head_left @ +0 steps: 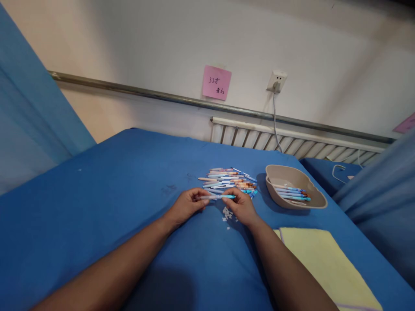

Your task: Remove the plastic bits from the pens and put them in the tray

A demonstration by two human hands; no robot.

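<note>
Both hands hold one pale pen with a teal end (218, 197) level above the blue table (106, 190). My left hand (186, 206) pinches its left end, fingers closed. My right hand (241, 206) pinches its right, teal end. Just behind the hands lies a loose pile of pens (231, 179) in blue, orange and white. Small white bits (227, 213) lie on the cloth under my right hand.
A beige tray (293, 172) with several pens in it stands right of the pile. A yellow cloth (327, 265) lies at the front right. Behind the table are a wall rail, a radiator (292, 140), a socket with a cable and a pink note (216, 82). Blue curtains hang on both sides.
</note>
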